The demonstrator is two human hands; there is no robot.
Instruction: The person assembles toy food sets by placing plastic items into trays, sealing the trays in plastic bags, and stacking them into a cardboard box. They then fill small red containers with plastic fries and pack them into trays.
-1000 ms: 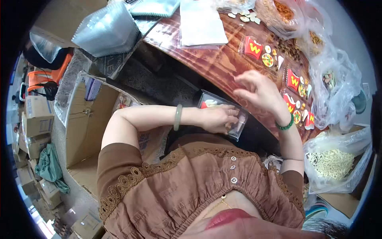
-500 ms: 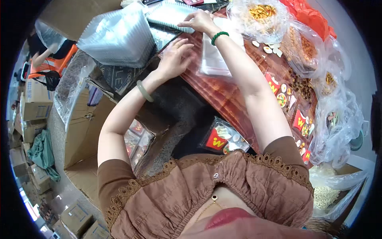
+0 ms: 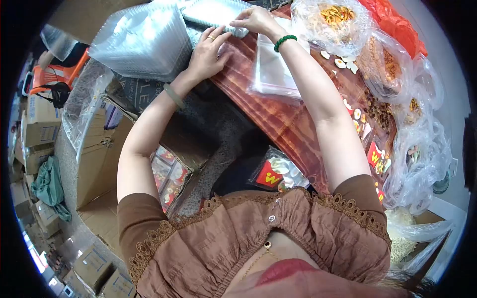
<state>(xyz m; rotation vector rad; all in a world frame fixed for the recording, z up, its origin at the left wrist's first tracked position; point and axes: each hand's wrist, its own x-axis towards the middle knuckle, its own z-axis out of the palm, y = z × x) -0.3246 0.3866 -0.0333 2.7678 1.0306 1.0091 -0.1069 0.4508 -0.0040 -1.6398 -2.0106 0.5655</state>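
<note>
Beside the near edge of a clear ribbed plastic tray (image 3: 211, 12), my left hand (image 3: 208, 53) has its fingers apart and its fingertips at the rim. My right hand (image 3: 256, 21) is at the tray's right corner, thumb and fingertips pinched together; what lies between them is too small to make out. A tall stack of clear plastic trays (image 3: 141, 42) stands left of my left hand. Clear flat plastic bags (image 3: 273, 74) lie on the reddish-brown table (image 3: 248, 107) below my right wrist.
Bags of small pieces (image 3: 338, 20) line the table's right side, near loose white-and-yellow pieces (image 3: 340, 63). A red packet (image 3: 271, 174) lies near my lap. An open cardboard box (image 3: 99, 169) holding packets is at left. Another person's arm (image 3: 45, 59) shows beside an orange chair (image 3: 54, 74).
My left hand has moved up and left to the tray's edge. My right hand has shifted slightly right and down, its fingertips drawn closer together. The view has shifted a little.
</note>
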